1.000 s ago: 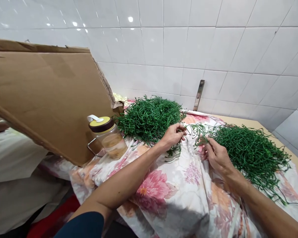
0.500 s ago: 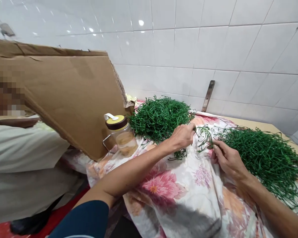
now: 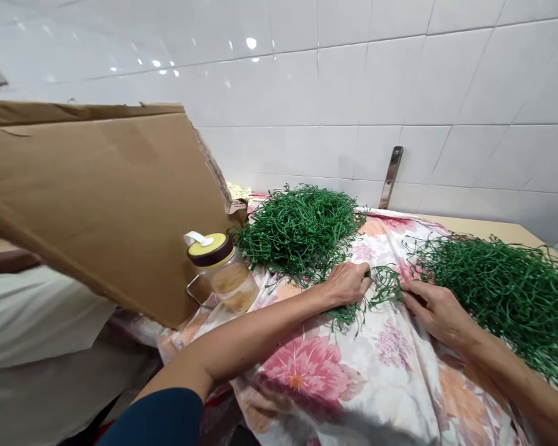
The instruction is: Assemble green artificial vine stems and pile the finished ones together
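Note:
Thin green plastic-looking stems with small tips lie in two heaps on a flowered cloth (image 3: 302,371). The left heap (image 3: 302,229) sits just beyond my left hand (image 3: 348,284), whose fingers are closed around a bunch of stems; loose ends (image 3: 346,316) hang out below the palm. Between my hands a few curled green stems (image 3: 384,285) stretch across. My right hand (image 3: 434,310) pinches their right end between thumb and fingers. The right heap (image 3: 502,291) spreads beside and behind my right wrist.
A jar-like bottle (image 3: 235,282) with a yellow and brown lid stands left of my left forearm. Behind it leans a big cardboard sheet (image 3: 102,210), with a person's pale clothing (image 3: 37,334) beyond. A metal strip (image 3: 391,178) rests against the tiled wall (image 3: 335,93).
My left hand has come lower, closer to the cloth, and the stems between my hands are lower and more bunched. The view has shifted slightly to the right.

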Demonstrator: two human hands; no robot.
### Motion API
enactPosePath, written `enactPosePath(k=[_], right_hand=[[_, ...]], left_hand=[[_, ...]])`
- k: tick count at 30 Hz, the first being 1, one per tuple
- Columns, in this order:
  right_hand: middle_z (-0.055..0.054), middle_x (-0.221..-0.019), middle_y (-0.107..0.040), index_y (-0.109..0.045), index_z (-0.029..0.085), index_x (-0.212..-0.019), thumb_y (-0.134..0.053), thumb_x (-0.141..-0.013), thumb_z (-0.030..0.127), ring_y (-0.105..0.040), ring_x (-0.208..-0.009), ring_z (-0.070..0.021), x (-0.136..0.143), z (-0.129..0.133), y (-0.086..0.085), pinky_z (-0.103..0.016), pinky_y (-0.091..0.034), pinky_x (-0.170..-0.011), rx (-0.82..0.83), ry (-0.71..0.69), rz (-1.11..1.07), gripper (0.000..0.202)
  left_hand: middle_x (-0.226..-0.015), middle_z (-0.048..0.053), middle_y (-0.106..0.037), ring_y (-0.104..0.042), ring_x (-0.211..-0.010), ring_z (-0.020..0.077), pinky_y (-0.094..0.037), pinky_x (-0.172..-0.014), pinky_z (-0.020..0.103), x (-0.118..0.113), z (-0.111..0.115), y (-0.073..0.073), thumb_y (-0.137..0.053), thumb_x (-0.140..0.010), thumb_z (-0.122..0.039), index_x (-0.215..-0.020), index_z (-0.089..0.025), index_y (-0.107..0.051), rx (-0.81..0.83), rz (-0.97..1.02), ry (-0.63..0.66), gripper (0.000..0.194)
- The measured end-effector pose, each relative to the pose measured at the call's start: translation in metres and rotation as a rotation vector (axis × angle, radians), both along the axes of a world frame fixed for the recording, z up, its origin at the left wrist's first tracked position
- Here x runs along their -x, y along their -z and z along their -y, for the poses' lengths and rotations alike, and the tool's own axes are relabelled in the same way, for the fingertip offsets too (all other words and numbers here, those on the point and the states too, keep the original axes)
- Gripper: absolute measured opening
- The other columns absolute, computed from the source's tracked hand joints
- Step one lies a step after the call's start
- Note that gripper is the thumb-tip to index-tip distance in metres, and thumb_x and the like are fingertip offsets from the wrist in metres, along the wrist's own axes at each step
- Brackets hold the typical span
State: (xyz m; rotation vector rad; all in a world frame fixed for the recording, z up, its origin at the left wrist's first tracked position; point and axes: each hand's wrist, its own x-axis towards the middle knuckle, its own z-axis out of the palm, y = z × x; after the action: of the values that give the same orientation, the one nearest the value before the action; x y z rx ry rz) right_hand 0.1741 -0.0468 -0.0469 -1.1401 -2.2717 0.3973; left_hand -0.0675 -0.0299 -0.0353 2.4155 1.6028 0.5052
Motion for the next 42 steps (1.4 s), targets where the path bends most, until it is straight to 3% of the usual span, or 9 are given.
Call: enactPosePath(k=[5,9,15,19,24,31,39,42], right_hand=[[-0.006,-0.091,-0.073,-0.071,0.022,-0.097,-0.046,-0.1,0.03,-0.068,-0.086,-0.0221,0.003,0.005,-0.002,-0.033,-0.05,-0.079,0.019,-0.067,0.024,0.026],[-0.008,-0.099,-0.071,-0.07,0.021,-0.106,-0.047,-0.101,0.026,-0.064,-0.092,-0.0222,0.003,0.007,-0.002,-0.035,-0.05,-0.083,-0.008,-0.093,0.025,0.024],[-0.012,-0.111,-0.069,-0.068,0.017,-0.112,-0.046,-0.103,0.025,-0.058,-0.102,-0.0256,-0.006,-0.002,-0.003,-0.042,-0.048,-0.094,-0.074,-0.008,0.142,0.025],[-0.014,-0.115,-0.068,-0.068,0.015,-0.111,-0.042,-0.105,0.026,-0.055,-0.102,-0.0267,-0.025,-0.013,-0.009,-0.042,-0.046,-0.095,-0.105,0.07,0.279,0.03],[-0.012,-0.105,-0.069,-0.071,0.017,-0.097,-0.042,-0.104,0.025,-0.058,-0.093,-0.0245,-0.046,-0.025,-0.012,-0.037,-0.042,-0.09,-0.077,0.159,0.45,0.031],[-0.012,-0.102,-0.068,-0.07,0.015,-0.091,-0.047,-0.102,0.021,-0.058,-0.089,-0.0215,-0.05,-0.031,-0.023,-0.032,-0.038,-0.086,0.01,0.188,0.55,0.026],[-0.011,-0.108,-0.065,-0.068,0.015,-0.106,-0.048,-0.094,0.006,-0.058,-0.093,-0.0215,-0.064,-0.042,-0.019,-0.031,-0.038,-0.088,0.007,0.264,0.581,0.025],[-0.012,-0.108,-0.065,-0.069,0.015,-0.107,-0.046,-0.097,0.008,-0.058,-0.094,-0.0225,-0.069,-0.045,-0.016,-0.031,-0.039,-0.087,0.0,0.32,0.578,0.025]], left_hand=[[-0.077,0.009,-0.071,-0.066,-0.075,0.0261,-0.039,-0.067,0.032,0.005,0.0,0.001,-0.051,-0.091,-0.031,-0.096,-0.021,-0.07,0.007,0.01,-0.021,0.022],[-0.069,0.003,-0.064,-0.059,-0.065,0.0192,-0.035,-0.063,0.028,0.007,-0.006,0.004,-0.047,-0.094,-0.03,-0.092,-0.02,-0.068,0.007,0.181,-0.105,0.023],[-0.062,-0.003,-0.054,-0.049,-0.058,0.014,-0.031,-0.06,0.025,0.013,-0.01,0.004,-0.048,-0.091,-0.026,-0.088,-0.018,-0.065,0.084,0.378,-0.151,0.019],[-0.062,-0.003,-0.056,-0.048,-0.057,0.0132,-0.031,-0.06,0.026,0.016,-0.006,0.002,-0.052,-0.09,-0.029,-0.087,-0.018,-0.068,0.112,0.362,-0.094,0.02],[-0.063,-0.002,-0.057,-0.048,-0.058,0.0133,-0.031,-0.06,0.027,0.016,-0.003,0.0,-0.053,-0.086,-0.026,-0.083,-0.017,-0.068,0.113,0.324,-0.069,0.017],[-0.064,-0.003,-0.058,-0.049,-0.058,0.0132,-0.032,-0.06,0.026,0.015,-0.003,-0.002,-0.053,-0.086,-0.027,-0.088,-0.018,-0.07,0.152,0.3,-0.063,0.02],[-0.062,-0.004,-0.055,-0.046,-0.056,0.0125,-0.032,-0.058,0.025,0.015,-0.005,0.003,-0.053,-0.087,-0.032,-0.088,-0.019,-0.069,0.151,0.266,-0.057,0.021],[-0.061,-0.004,-0.053,-0.047,-0.056,0.0127,-0.032,-0.058,0.025,0.015,-0.005,0.002,-0.053,-0.087,-0.033,-0.086,-0.019,-0.068,0.149,0.262,-0.063,0.021]])
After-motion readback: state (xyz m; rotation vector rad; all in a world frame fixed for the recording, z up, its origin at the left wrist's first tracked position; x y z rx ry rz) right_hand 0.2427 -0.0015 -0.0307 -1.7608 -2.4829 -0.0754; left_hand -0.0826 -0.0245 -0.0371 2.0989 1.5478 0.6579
